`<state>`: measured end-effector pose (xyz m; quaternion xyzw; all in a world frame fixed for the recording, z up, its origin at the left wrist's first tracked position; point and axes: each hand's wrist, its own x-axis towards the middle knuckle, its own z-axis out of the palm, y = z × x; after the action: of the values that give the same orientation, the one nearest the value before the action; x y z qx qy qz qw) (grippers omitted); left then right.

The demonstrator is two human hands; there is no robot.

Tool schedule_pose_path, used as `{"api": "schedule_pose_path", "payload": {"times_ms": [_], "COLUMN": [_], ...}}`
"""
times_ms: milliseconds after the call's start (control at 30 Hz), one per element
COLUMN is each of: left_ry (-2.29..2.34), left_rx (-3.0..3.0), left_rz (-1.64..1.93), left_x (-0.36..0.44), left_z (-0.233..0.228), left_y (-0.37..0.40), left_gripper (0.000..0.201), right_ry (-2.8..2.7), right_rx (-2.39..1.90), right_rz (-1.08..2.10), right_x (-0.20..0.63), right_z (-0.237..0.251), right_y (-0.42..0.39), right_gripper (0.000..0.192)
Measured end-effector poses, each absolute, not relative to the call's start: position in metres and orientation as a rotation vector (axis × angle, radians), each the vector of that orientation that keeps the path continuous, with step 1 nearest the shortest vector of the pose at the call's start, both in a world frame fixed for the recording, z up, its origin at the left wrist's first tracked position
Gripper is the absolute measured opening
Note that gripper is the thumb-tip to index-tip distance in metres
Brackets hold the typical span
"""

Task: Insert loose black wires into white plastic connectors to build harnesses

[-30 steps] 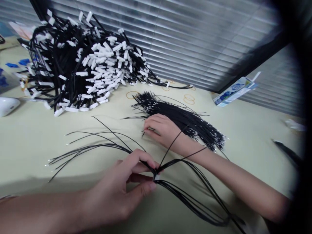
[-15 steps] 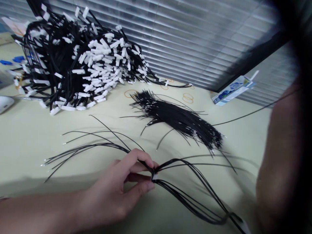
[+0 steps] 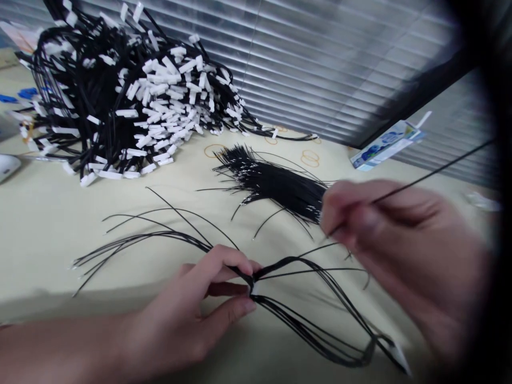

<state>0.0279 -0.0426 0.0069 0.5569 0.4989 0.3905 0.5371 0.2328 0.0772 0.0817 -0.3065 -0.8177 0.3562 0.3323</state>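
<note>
My left hand (image 3: pixel 216 298) is closed on a white connector (image 3: pixel 253 288) that has several thin black wires (image 3: pixel 304 320) running out of it. Some of these wires curve away right to a second pale end piece (image 3: pixel 398 354); others fan out loose to the left. Over on the right, my right hand (image 3: pixel 384 234), slightly blurred, pinches a single black wire (image 3: pixel 432 175) near its tip. That tip points down and left, toward the connector but apart from it. Behind the right hand lies a bundle of loose black wires (image 3: pixel 276 181), its right end covered by the fingers.
A large heap of black cables with white connectors (image 3: pixel 168 101) fills the back left. A blue-and-white carton (image 3: pixel 386 144) stands against the window blinds (image 3: pixel 304 64). At the left edge are a white rounded object (image 3: pixel 8 166) and small blue pieces (image 3: pixel 28 93).
My right hand has come in from the right edge toward the middle, bringing the single wire's tip closer to the connector. My left hand has stayed almost still.
</note>
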Motion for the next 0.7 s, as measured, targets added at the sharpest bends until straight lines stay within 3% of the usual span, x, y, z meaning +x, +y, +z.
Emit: {"api": "schedule_pose_path", "payload": {"times_ms": [100, 300, 700], "left_ry": [1.173, 1.131, 1.096], "left_rx": [1.359, 1.377, 1.364], "left_rz": [0.975, 1.098, 1.168], "left_x": [0.027, 0.027, 0.026], "left_z": [0.007, 0.008, 0.008], "left_y": [-0.043, -0.045, -0.048], "left_gripper": [0.023, 0.032, 0.037], "right_ry": [-2.072, -2.142, -2.178], "right_rx": [-0.807, -0.781, -0.776], "right_rz": [1.144, 0.943, 0.961], "right_x": [0.211, 0.204, 0.203], "right_z": [0.069, 0.057, 0.052], "right_y": [0.045, 0.038, 0.044], "right_gripper": [0.013, 0.013, 0.01]}}
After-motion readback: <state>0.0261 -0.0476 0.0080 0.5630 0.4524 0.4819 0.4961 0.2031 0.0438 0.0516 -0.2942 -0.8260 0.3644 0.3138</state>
